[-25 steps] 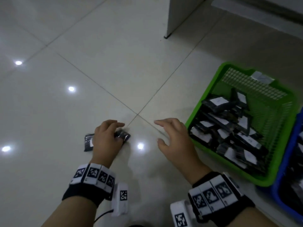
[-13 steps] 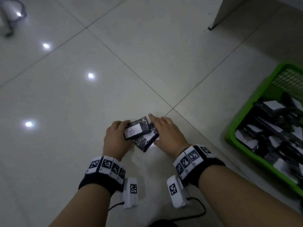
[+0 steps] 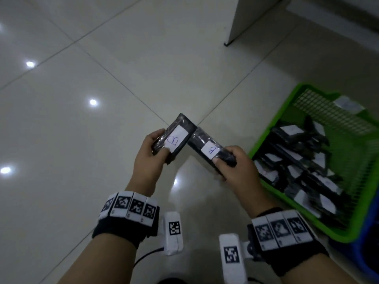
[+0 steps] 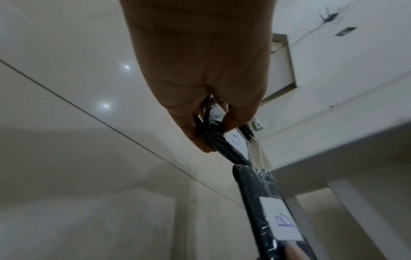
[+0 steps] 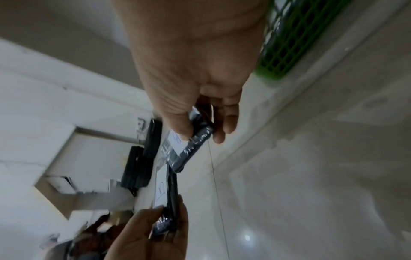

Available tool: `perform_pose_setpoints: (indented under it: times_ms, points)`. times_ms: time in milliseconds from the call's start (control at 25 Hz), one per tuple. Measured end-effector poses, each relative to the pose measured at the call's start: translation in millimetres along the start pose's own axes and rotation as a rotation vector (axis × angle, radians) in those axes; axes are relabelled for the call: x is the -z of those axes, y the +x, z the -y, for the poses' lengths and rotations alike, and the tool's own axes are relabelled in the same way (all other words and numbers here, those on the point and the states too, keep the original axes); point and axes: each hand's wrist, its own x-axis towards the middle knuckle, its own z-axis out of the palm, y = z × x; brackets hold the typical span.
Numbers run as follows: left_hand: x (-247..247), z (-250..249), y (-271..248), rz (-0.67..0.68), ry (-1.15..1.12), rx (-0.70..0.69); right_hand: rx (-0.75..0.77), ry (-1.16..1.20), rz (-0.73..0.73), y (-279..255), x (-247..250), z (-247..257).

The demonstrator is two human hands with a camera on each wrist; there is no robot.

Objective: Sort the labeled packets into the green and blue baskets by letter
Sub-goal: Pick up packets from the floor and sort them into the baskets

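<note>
Holding one black packet apiece, the left hand (image 3: 146, 158) pinches the left packet (image 3: 174, 138) and the right hand (image 3: 233, 167) the right packet (image 3: 211, 149), labels up, their far ends touching above the floor (image 3: 102, 140). Both labels seem to read B. To do this well, keep thumbs off the labels, confirm each letter, then drop them in the matching basket; the green basket (image 3: 264, 128) sits just right, the blue basket (image 3: 367, 253) beyond it. Half a second ago both packets lay stacked low by the tiles; now they are raised and parted.

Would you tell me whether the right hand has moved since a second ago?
Yes: the right hand has lifted off the floor, now gripping a packet beside the green basket.
</note>
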Motion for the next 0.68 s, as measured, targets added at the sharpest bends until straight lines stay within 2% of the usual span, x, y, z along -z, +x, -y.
perform_pose_setpoints:
  times_ms: [120, 280, 360, 440, 560, 680]
  points:
    - [-68.2, -17.4, -19.6, 0.118, -0.063, -0.047, 0.009, 0.161, -0.238, -12.6, 64.8, -1.6]
    - [-160.4, -17.3, -54.8, 0.287, -0.044, -0.083, -0.059, 0.15, -0.491, -23.4, 144.2, -24.9]
    - [-201.4, -6.9, -72.2, 0.321, 0.058, -0.122, -0.113, 0.136, -0.575, -30.4, 177.1, -39.9]
    - [-230.9, 2.2, -85.8, 0.334, 0.192, -0.16, -0.168, 0.127, -0.581, -35.4, 199.6, -53.1]
    - [-264.4, 4.9, -101.6, 0.374, 0.449, -0.237, -0.266, 0.165, -0.49, -41.7, 225.3, -70.3]
    - [-283.3, 9.4, -110.7, 0.352, 0.663, -0.437, -0.237, 0.145, -0.436, -54.3, 249.1, -79.7]
